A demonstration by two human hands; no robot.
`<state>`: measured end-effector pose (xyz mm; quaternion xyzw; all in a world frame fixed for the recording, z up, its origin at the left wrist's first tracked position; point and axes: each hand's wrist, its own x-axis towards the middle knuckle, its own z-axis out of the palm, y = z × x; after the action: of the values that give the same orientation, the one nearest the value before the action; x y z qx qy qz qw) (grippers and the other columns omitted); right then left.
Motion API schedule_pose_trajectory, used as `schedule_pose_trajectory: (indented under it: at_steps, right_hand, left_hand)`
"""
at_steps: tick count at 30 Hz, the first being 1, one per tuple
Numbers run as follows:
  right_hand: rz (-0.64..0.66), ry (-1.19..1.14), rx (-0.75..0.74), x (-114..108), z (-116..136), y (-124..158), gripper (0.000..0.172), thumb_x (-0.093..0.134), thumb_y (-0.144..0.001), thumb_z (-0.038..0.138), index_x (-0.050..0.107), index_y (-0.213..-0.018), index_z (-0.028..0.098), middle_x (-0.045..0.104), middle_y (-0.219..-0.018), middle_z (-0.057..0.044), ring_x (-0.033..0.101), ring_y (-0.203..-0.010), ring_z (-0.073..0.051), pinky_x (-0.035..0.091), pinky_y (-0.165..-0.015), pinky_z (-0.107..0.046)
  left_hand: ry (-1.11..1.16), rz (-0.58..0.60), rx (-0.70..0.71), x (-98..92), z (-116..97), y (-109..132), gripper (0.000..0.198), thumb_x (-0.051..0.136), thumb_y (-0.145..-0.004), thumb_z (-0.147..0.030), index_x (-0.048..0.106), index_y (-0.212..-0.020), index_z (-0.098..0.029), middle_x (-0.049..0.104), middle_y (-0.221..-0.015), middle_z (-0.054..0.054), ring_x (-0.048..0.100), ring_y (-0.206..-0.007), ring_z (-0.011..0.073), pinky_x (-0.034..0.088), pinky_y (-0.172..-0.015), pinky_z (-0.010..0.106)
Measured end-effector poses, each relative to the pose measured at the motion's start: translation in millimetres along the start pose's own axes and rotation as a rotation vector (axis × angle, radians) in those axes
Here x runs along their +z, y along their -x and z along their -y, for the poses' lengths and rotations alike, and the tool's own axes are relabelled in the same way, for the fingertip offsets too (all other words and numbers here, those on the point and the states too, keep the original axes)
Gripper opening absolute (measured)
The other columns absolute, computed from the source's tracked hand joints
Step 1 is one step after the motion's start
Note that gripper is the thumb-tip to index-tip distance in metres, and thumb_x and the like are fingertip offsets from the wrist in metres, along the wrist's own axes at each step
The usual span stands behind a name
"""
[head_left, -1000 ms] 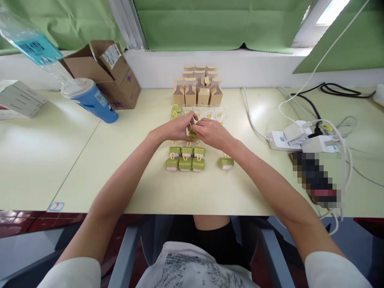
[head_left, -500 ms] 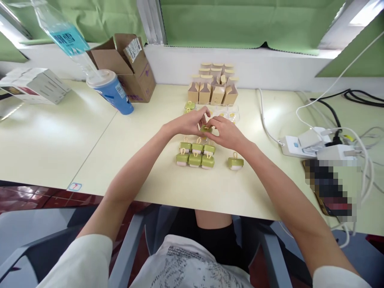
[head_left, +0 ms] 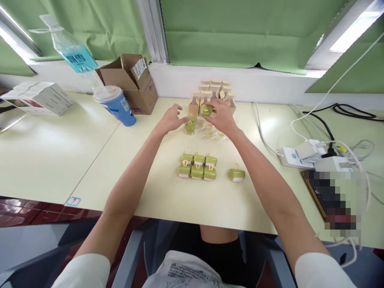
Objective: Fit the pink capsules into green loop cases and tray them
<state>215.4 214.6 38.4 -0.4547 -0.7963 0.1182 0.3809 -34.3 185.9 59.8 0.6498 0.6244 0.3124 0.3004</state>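
My right hand (head_left: 222,117) grips a small green case (head_left: 205,110) between thumb and fingers, raised in front of the small tan cartons (head_left: 194,106). Beside it on the left, my left hand (head_left: 171,120) holds nothing, its thumb and fingers apart. Close to that thumb, green cases (head_left: 190,127) sit in a clear plastic tray, whose other cups (head_left: 211,130) show yellow spots. Nearer me, several green-and-white cases with cream loops (head_left: 197,172) stand in two rows. One more such case (head_left: 237,175) stands alone to their right.
At the left are a blue cup (head_left: 120,110) with a plastic bottle (head_left: 76,58) leaning in it, an open cardboard box (head_left: 147,94) and white boxes (head_left: 45,98). At the right lie a power strip (head_left: 292,157), cables and a partly blurred phone (head_left: 313,192).
My hands have parted. The right one has carried the green case away from me toward the cartons, while the left has let go and moved left. The view has tilted up slightly.
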Motion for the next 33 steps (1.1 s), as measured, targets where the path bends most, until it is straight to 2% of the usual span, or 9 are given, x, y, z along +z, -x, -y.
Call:
schedule_pose_trajectory:
  at_steps: [3, 4, 6, 10, 13, 15, 20, 28, 33]
  right_hand:
    - [0.092, 0.119, 0.012, 17, -1, -16, 0.033, 0.08, -0.09, 0.027, 0.074, -0.121, 0.018, 0.075, -0.127, -0.014, 0.067, -0.118, -0.031, 0.055, -0.111, -0.047]
    - [0.126, 0.142, 0.008, 19, 0, -19, 0.033, 0.08, -0.091, 0.027, 0.074, -0.122, 0.016, 0.075, -0.128, -0.015, 0.067, -0.116, -0.031, 0.054, -0.111, -0.047]
    - [0.181, 0.175, -0.008, 21, 0, -20, 0.036, 0.08, -0.092, 0.029, 0.075, -0.125, 0.014, 0.075, -0.128, -0.016, 0.067, -0.114, -0.031, 0.052, -0.11, -0.047]
    - [0.25, 0.184, -0.04, 16, 2, -15, 0.043, 0.081, -0.094, 0.04, 0.077, -0.126, 0.014, 0.078, -0.123, -0.014, 0.068, -0.108, -0.03, 0.054, -0.103, -0.047]
    - [0.294, 0.128, -0.026, 9, 5, -7, 0.043, 0.086, -0.09, 0.04, 0.079, -0.125, 0.014, 0.08, -0.121, -0.014, 0.07, -0.1, -0.028, 0.058, -0.097, -0.046]
    - [0.275, 0.045, -0.001, 4, 6, -5, 0.042, 0.086, -0.09, 0.037, 0.079, -0.125, 0.015, 0.081, -0.123, -0.014, 0.071, -0.099, -0.027, 0.06, -0.097, -0.047]
    - [0.074, 0.0, 0.065, 4, -5, -17, 0.045, 0.081, -0.091, 0.026, 0.074, -0.134, 0.017, 0.078, -0.136, -0.015, 0.075, -0.111, -0.029, 0.063, -0.102, -0.048]
    - [0.232, 0.122, 0.042, 25, -14, -31, 0.037, 0.083, -0.085, 0.018, 0.078, -0.122, 0.014, 0.083, -0.125, -0.016, 0.074, -0.114, -0.032, 0.058, -0.107, -0.051]
    - [0.325, 0.093, 0.043, 22, -19, -22, 0.028, 0.082, -0.093, 0.026, 0.08, -0.119, 0.016, 0.084, -0.123, -0.015, 0.075, -0.114, -0.028, 0.06, -0.109, -0.048]
  left_hand:
    - [0.093, 0.215, -0.128, 1.3, 9, 2, 0.121, 0.101, -0.065, -0.038, 0.039, -0.167, -0.022, 0.048, -0.166, 0.026, 0.067, -0.134, 0.0379, 0.068, -0.093, 0.044]
    - [0.114, 0.26, -0.126, 2.8, 11, 3, 0.133, 0.104, -0.059, -0.038, 0.034, -0.172, -0.022, 0.045, -0.17, 0.027, 0.064, -0.14, 0.0407, 0.068, -0.096, 0.045]
    - [0.106, 0.286, -0.089, 6.6, 13, 3, 0.142, 0.106, -0.053, -0.038, 0.033, -0.174, -0.021, 0.048, -0.169, 0.026, 0.057, -0.15, 0.0437, 0.065, -0.103, 0.045]
    - [0.106, 0.286, 0.024, 13.5, 19, -1, 0.113, 0.101, -0.059, -0.03, 0.051, -0.16, -0.019, 0.069, -0.148, 0.02, 0.067, -0.139, 0.0376, 0.064, -0.103, 0.042]
    - [0.156, 0.319, 0.027, 16.4, 22, -5, 0.087, 0.092, -0.065, -0.019, 0.061, -0.146, -0.018, 0.076, -0.135, 0.016, 0.073, -0.125, 0.0322, 0.064, -0.097, 0.039]
    - [0.166, 0.319, 0.02, 17.1, 24, -7, 0.078, 0.089, -0.065, -0.014, 0.065, -0.139, -0.017, 0.077, -0.133, 0.016, 0.075, -0.122, 0.0312, 0.063, -0.096, 0.038]
    - [0.158, 0.29, 0.025, 17.1, 26, -8, 0.082, 0.09, -0.061, -0.013, 0.066, -0.139, -0.017, 0.08, -0.128, 0.014, 0.076, -0.12, 0.0311, 0.063, -0.097, 0.038]
    - [0.143, 0.286, 0.03, 18.0, 25, -8, 0.092, 0.089, -0.059, -0.017, 0.062, -0.147, -0.011, 0.08, -0.13, 0.017, 0.075, -0.122, 0.0334, 0.062, -0.101, 0.041]
    - [0.071, 0.262, 0.054, 19.3, 26, -11, 0.095, 0.091, -0.058, -0.018, 0.061, -0.148, -0.013, 0.078, -0.135, 0.018, 0.074, -0.126, 0.0355, 0.059, -0.107, 0.044]
